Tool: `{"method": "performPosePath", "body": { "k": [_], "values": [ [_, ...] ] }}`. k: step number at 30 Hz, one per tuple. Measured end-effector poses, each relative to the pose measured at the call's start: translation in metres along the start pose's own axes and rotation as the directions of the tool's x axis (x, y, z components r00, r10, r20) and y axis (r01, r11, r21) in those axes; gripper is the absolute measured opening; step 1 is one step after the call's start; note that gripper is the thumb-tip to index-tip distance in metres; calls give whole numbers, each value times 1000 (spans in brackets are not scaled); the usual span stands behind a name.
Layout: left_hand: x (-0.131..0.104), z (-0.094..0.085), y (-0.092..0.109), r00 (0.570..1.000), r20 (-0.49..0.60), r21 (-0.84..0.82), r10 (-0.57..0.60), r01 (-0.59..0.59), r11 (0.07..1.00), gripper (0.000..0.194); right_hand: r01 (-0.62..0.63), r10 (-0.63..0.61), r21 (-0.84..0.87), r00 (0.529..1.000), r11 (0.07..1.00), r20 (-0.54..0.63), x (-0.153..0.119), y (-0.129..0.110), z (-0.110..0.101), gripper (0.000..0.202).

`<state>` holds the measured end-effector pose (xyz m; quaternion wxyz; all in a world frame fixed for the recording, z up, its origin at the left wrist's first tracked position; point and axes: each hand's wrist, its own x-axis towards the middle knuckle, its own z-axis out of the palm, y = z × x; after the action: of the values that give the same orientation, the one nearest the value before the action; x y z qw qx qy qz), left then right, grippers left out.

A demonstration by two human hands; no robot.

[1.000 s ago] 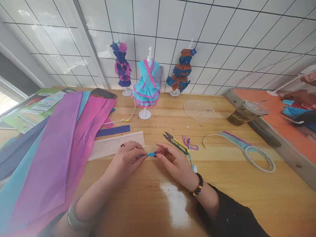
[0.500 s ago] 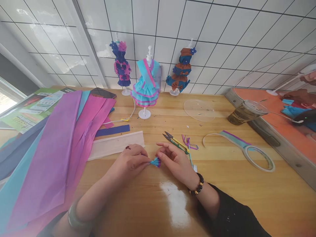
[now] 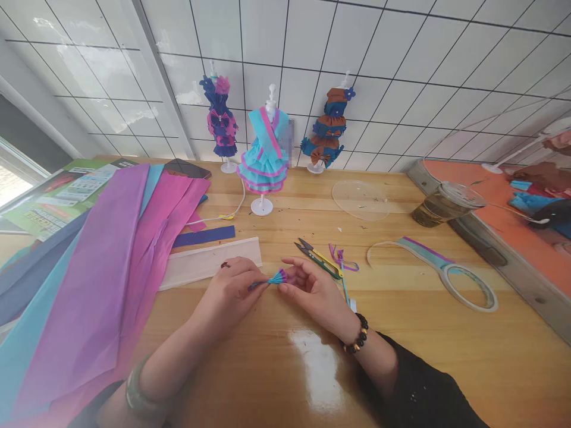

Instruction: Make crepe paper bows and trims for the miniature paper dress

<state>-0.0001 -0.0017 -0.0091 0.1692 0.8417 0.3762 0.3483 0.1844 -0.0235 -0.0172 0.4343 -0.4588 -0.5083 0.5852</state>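
Observation:
Between thumb and fingers, my left hand (image 3: 234, 291) pinches the gathered middle of a small pleated paper bow (image 3: 277, 278). It is turquoise with a purple edge; one end fans out to the right, and the other end is mostly hidden by my fingers. My right hand (image 3: 319, 294) curves around the fanned end with its thumb and fingers apart. Whether a fingertip touches the paper I cannot tell. Just beyond my right hand lie yellow-and-green thread snips (image 3: 319, 258) and a tangle of purple strips (image 3: 342, 258).
Crepe paper sheets (image 3: 96, 267) cover the left side. A white paper strip (image 3: 214, 261) and a blue strip (image 3: 204, 236) lie ahead. Dressed stands, including a turquoise dress (image 3: 263, 160), line the tiled wall. A tape roll (image 3: 470, 288) and a lidded cup (image 3: 439, 208) are on the right.
The bow has been turned so that its fan points more to the right and slightly up. Both hands have shifted a little, and part of the bow's left end now shows.

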Motion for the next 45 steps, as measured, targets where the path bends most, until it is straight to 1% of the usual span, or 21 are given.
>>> {"method": "performPosePath", "body": {
  "k": [7,11,15,21,26,32,34,37,40,42,45],
  "values": [
    [-1,0,-1,999,-46,-19,-21,20,1000,12,-21,22,-19,999,1000,33,-1,0,1,45],
    [-1,0,-1,998,-54,-21,-37,36,999,13,-26,25,67,1000,997,18,0,-1,1,43],
    [0,0,0,997,-62,-21,-46,45,999,13,-68,64,151,997,986,29,0,-3,-2,42],
    [-1,0,2,995,-75,-21,-64,63,998,12,-77,69,185,996,980,52,0,-3,-1,41],
    [-1,0,2,994,-80,-22,-70,68,997,10,-72,61,156,995,985,77,-1,-4,1,40],
    [0,0,1,994,-83,-27,-70,68,997,10,-110,99,115,990,987,101,-2,-7,0,44],
    [-1,1,0,995,-74,-33,-66,64,997,11,-114,104,127,991,985,84,-2,-6,0,44],
    [-1,1,0,997,-64,-41,-49,46,998,13,-85,85,133,996,987,7,0,-5,-1,39],
    [-1,2,1,998,-59,-40,-13,10,999,11,-68,73,82,996,994,-54,1,-6,-2,35],
    [0,3,1,998,-56,-38,21,-23,999,10,-87,89,25,994,996,-60,0,-8,-2,33],
    [-1,4,0,997,-32,-39,68,-69,997,10,-113,111,-49,993,992,-34,-1,-12,-2,29]
  ]
}}
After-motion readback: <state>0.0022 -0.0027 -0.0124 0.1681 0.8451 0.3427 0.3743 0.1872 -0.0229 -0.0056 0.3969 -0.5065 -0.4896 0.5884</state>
